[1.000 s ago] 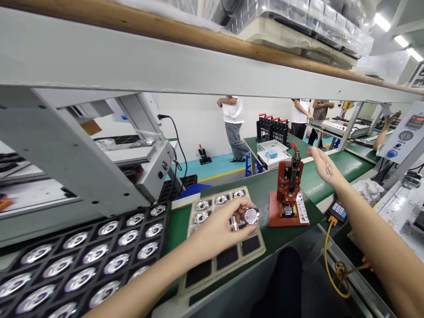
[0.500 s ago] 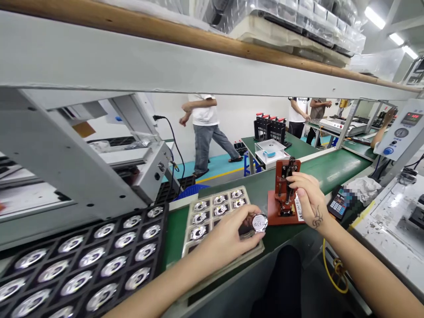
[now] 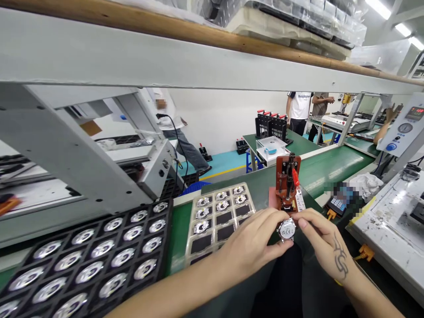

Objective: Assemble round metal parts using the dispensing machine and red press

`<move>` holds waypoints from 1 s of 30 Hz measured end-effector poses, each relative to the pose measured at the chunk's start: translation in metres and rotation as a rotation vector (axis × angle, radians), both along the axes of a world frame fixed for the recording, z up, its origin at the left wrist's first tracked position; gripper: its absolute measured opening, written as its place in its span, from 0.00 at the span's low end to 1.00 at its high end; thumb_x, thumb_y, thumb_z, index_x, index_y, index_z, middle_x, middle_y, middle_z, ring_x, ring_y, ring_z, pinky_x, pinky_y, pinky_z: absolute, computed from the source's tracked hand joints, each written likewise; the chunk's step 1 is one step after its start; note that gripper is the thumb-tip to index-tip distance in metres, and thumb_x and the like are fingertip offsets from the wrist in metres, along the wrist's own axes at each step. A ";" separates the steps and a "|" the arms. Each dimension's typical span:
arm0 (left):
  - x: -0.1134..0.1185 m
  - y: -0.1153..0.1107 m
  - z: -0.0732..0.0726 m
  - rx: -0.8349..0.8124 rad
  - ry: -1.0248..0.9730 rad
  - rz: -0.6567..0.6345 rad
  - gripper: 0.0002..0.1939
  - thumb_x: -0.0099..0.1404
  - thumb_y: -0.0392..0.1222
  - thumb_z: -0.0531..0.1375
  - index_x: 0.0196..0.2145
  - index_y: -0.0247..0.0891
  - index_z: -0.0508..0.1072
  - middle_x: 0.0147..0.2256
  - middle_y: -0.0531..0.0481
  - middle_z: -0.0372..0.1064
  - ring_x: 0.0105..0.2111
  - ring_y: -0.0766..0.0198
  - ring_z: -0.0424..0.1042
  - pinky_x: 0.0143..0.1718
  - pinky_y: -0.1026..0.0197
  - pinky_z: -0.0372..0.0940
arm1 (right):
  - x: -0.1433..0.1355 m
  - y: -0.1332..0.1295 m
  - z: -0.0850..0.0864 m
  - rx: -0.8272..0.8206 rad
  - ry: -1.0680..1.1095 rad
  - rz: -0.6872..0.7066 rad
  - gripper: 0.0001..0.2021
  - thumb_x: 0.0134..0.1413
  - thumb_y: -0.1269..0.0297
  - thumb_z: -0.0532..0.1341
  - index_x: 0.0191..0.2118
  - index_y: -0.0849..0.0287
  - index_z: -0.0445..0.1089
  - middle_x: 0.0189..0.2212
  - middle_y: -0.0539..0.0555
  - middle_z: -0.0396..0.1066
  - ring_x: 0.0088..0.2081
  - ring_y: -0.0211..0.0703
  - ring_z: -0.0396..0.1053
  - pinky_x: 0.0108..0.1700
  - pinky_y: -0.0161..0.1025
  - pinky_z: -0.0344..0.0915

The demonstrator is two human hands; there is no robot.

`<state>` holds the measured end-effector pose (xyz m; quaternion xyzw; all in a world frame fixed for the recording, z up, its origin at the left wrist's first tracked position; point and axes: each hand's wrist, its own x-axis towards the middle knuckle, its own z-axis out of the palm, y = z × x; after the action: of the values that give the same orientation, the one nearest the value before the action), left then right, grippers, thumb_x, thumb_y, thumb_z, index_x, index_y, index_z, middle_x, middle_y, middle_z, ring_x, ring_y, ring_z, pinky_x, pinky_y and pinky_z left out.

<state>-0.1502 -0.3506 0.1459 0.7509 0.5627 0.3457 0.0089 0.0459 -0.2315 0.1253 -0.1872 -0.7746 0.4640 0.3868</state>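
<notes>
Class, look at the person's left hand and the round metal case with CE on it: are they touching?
Touching. The head view shows the left hand holding the round metal case, its thumb against the lower edge.

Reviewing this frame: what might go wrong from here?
1. The watch case, pinched in the left hand with the right hand at its far edge, could slip; it appears above the dark-clothed leg, so it might fall there.
2. Its shiny back is exposed and close to the fingertips, so it could pick up smudges.
3. The red toggle press appears just behind the hands; a careless move might knock the case against it.
</notes>
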 end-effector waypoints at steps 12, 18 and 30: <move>0.012 0.008 0.017 -0.170 -0.160 -0.038 0.21 0.65 0.41 0.76 0.50 0.43 0.73 0.41 0.54 0.75 0.37 0.60 0.76 0.40 0.60 0.71 | 0.018 -0.008 -0.004 -0.435 0.034 0.096 0.14 0.69 0.49 0.68 0.47 0.51 0.86 0.31 0.52 0.81 0.33 0.43 0.74 0.39 0.39 0.73; 0.016 0.009 0.020 -0.217 -0.203 -0.046 0.19 0.64 0.40 0.77 0.47 0.43 0.74 0.37 0.56 0.72 0.35 0.61 0.74 0.38 0.61 0.68 | 0.023 -0.011 0.001 -0.482 0.037 0.081 0.15 0.65 0.47 0.70 0.45 0.52 0.87 0.29 0.52 0.81 0.31 0.43 0.74 0.38 0.40 0.74; 0.017 0.014 0.020 -0.145 -0.228 -0.100 0.16 0.70 0.49 0.72 0.49 0.43 0.76 0.37 0.53 0.74 0.35 0.61 0.74 0.40 0.59 0.73 | 0.025 -0.011 0.001 -0.508 0.076 0.072 0.15 0.64 0.47 0.71 0.46 0.52 0.86 0.29 0.52 0.81 0.30 0.42 0.75 0.36 0.39 0.74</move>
<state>-0.1333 -0.3362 0.1664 0.7311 0.5436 0.3862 0.1442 0.0711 -0.2425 0.1266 -0.2329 -0.6243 0.6639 0.3395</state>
